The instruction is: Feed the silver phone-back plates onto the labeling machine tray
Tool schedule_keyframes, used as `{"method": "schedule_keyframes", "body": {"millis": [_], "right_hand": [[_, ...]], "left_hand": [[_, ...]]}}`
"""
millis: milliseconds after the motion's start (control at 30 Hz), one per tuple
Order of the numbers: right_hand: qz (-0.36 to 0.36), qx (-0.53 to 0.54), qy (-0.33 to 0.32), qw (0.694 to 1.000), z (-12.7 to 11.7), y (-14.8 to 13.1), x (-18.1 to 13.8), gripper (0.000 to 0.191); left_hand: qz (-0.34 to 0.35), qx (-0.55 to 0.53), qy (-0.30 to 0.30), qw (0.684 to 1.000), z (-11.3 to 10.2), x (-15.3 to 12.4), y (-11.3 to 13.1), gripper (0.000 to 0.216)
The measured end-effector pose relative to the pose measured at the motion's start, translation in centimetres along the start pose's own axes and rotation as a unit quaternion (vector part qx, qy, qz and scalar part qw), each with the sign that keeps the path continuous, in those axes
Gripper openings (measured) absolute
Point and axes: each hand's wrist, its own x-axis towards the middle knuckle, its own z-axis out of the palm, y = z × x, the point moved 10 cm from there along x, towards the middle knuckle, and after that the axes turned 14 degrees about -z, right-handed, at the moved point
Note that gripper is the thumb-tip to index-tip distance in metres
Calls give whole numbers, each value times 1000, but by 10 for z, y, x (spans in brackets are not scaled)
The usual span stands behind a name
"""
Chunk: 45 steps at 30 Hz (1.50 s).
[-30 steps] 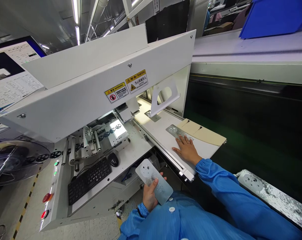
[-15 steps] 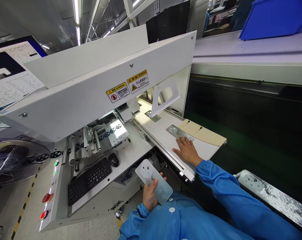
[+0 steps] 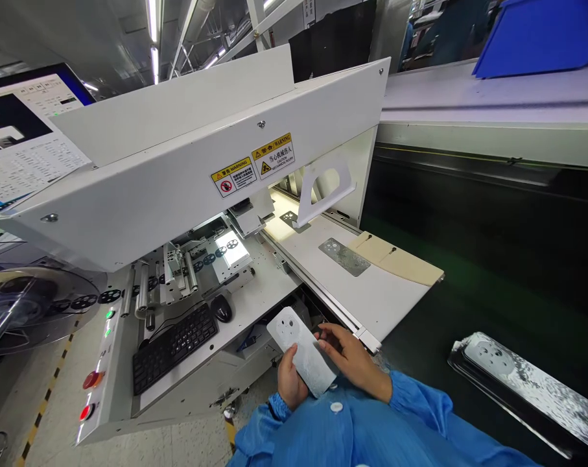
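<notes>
The left hand (image 3: 292, 381) is pinching a pale panel (image 3: 303, 353) before a blue smock (image 3: 313, 431), the panel's long axis slanting forward and leftward. The right hand (image 3: 349, 360) is hovering at its right edge, any grip there being unclear.

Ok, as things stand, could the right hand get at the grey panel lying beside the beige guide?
Probably yes: nothing shows blocking the way between the right hand and the grey panel, and the white bracket hangs farther in. The left hand holds the other panel.
</notes>
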Motion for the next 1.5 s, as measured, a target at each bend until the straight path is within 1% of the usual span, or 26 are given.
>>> {"method": "schedule_keyframes", "body": {"millis": [67, 100, 233, 333, 433, 567, 700, 900, 1000, 1133, 1333, 1500], "right_hand": [[39, 77, -15, 996, 11, 5, -9, 48], [54, 95, -24, 994, 14, 7, -13, 50], [76, 128, -50, 988, 20, 12, -18, 55], [74, 149, -67, 984, 24, 8, -19, 51], [85, 144, -73, 983, 27, 8, -20, 45], [83, 110, -38, 990, 21, 10, -20, 46], [80, 117, -5, 990, 15, 11, -19, 48], [85, 134, 8, 987, 11, 13, -19, 42], [92, 141, 33, 985, 8, 19, -20, 40], [105, 104, 71, 987, 0, 29, -24, 44], [70, 84, 92, 990, -8, 21, -21, 38], [18, 64, 97, 993, -10, 12, -18, 31]], "left_hand": [[24, 12, -6, 1000, 4, -2, 4, 51], [36, 18, -5, 999, 5, -3, 6, 52], [62, 27, 29, 997, 2, -10, 12, 62], [72, 43, 36, 996, 0, -12, 15, 69], [87, 69, 34, 993, 0, -15, 18, 71], [94, 68, 35, 993, -1, -16, 20, 73], [100, 60, 28, 993, 0, -18, 21, 72], [104, 52, 45, 992, -4, -18, 22, 78], [105, 48, 51, 992, -4, -18, 21, 79], [101, 55, 51, 992, -2, -18, 21, 77], [92, 65, 50, 992, 0, -17, 20, 78], [94, 80, 42, 991, -1, -16, 21, 74]]}}
